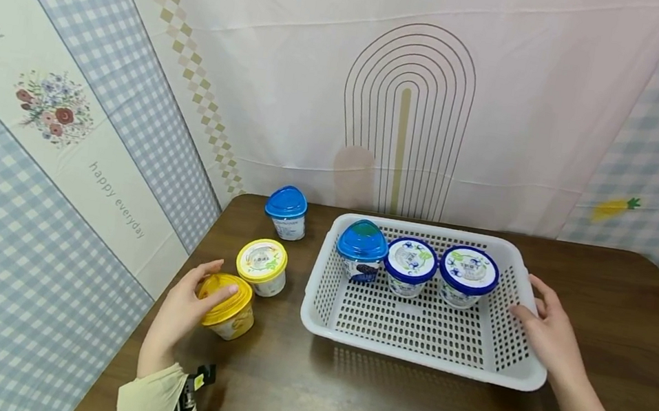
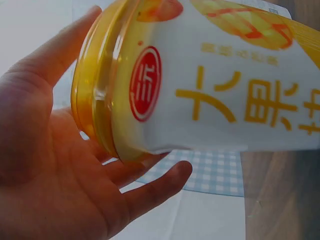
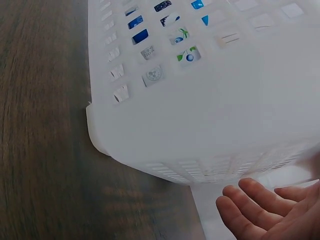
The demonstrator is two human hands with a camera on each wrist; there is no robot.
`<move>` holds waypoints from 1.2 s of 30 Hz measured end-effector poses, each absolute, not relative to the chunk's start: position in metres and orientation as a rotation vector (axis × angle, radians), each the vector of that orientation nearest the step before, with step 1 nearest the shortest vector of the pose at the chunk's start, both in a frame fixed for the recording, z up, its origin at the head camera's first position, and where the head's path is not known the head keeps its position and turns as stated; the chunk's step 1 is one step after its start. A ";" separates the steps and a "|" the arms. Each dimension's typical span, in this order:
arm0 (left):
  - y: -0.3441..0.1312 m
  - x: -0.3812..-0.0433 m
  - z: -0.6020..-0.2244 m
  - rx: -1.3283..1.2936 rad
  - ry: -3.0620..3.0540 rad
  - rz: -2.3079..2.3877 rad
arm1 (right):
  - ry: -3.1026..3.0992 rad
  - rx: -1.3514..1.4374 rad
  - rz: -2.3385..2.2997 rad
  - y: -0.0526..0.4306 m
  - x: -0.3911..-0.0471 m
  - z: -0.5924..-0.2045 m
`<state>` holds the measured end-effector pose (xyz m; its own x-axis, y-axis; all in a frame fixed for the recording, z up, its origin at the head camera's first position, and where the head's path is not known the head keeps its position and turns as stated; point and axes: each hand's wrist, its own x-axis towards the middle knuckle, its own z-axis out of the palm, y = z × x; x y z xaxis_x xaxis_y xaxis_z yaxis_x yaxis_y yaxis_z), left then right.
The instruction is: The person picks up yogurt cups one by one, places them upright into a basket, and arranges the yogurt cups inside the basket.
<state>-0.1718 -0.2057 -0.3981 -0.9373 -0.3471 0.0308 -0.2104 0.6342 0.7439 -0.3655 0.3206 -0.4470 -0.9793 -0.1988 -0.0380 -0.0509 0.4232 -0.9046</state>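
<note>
My left hand (image 1: 181, 307) grips a yogurt cup with a yellow lid (image 1: 229, 303) at the table's left, thumb on one side of the lid and fingers on the other. In the left wrist view, its white wall (image 2: 190, 90) has yellow characters and fruit pictures. At the right end of a white plastic basket (image 1: 409, 362), my right hand (image 1: 553, 332) holds the rim, thumb over the inner side. The right wrist view shows fingers (image 3: 260, 205) at the outer wall. Inside the basket stand a blue-domed cup (image 1: 362, 251) and two flat-lidded cups (image 1: 411, 268) (image 1: 468, 279).
Just behind the gripped cup stands one with a flat yellow lid (image 1: 262, 266). Another with a blue domed lid (image 1: 287, 212) is near the back left edge of the dark wooden table (image 1: 340, 408). Patterned cloth (image 1: 295, 90) hangs behind and beside the table.
</note>
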 end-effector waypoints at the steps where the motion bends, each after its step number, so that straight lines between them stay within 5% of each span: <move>1: -0.206 -0.171 -0.399 0.457 -2.688 -1.193 | 2.529 -0.224 -1.599 0.321 -0.366 -0.447; 36: -0.205 -0.165 -0.419 0.468 -2.635 -1.381 | 2.484 -0.188 -1.636 0.321 -0.366 -0.447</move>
